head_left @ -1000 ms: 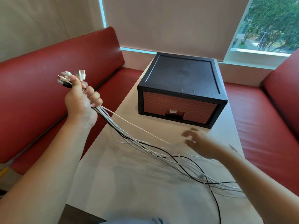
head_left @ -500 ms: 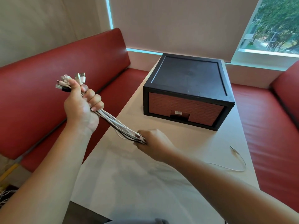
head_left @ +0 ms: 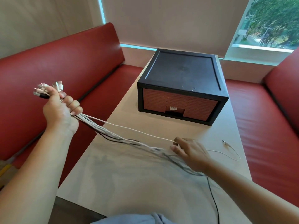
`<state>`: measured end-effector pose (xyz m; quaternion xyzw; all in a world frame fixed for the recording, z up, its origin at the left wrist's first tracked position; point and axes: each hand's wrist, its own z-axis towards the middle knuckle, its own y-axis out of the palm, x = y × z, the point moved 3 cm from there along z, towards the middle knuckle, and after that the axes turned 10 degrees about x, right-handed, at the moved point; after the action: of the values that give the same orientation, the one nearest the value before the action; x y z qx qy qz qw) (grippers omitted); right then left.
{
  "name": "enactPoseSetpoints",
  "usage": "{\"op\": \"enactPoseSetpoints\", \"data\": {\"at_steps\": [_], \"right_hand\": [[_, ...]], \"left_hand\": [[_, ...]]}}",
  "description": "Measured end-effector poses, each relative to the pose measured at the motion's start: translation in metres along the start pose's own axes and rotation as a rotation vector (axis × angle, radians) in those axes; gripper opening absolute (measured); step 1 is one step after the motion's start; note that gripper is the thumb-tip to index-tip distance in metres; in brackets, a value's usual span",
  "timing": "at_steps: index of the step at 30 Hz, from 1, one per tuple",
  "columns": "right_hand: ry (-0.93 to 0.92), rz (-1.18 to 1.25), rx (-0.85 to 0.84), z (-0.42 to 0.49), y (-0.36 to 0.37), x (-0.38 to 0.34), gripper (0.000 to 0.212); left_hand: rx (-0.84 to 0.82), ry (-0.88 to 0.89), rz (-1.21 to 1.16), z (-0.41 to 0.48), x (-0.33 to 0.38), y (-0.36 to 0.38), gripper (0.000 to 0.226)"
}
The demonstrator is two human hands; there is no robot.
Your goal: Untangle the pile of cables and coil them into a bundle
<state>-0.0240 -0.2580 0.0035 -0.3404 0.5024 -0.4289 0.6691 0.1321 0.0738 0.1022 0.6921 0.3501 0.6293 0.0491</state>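
Two hands (head_left: 62,110) gripping cables (head_left: 121,138), above table (head_left: 129,183)

One counter (head_left: 129,183) carries one box (head_left: 182,78) with one brick-patterned drawer front (head_left: 178,101) and one small white label (head_left: 173,108). Two grips show: the left grip (head_left: 59,110) and the right grip (head_left: 189,152). One bundle of cables (head_left: 129,140) is mostly white with at least one black cable (head_left: 213,199). Its strands overlap and blur, so their exact number cannot be told. Roughly half a dozen plugs (head_left: 42,90) fan out above the left grip. One cable end (head_left: 226,143) lies alone on the counter. There are two red benches, one on the left (head_left: 56,70) and one on the right (head_left: 275,118), and one window (head_left: 271,21).
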Motion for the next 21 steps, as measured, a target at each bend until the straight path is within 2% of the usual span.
{"op": "enactPoseSetpoints", "data": {"at_steps": [6,11,14,18,21], "right_hand": [[0.033,-0.104,0.055,-0.004,-0.004,0.026,0.046],[0.131,-0.272,0.027,-0.024,-0.013,0.071,0.057],[0.240,-0.217,0.017,-0.041,-0.014,0.102,0.066],[0.404,-0.144,0.012,-0.052,-0.016,0.130,0.045],[0.423,-0.189,-0.026,-0.054,-0.018,0.140,0.044]], "left_hand": [[0.029,0.029,0.000,0.000,-0.006,0.000,0.049],[0.074,0.052,-0.045,0.012,0.004,-0.007,0.049],[0.094,0.066,-0.024,0.015,0.001,-0.008,0.049],[0.119,0.076,-0.015,0.020,0.005,-0.003,0.049],[0.108,0.124,0.085,0.024,0.008,0.003,0.048]]}}
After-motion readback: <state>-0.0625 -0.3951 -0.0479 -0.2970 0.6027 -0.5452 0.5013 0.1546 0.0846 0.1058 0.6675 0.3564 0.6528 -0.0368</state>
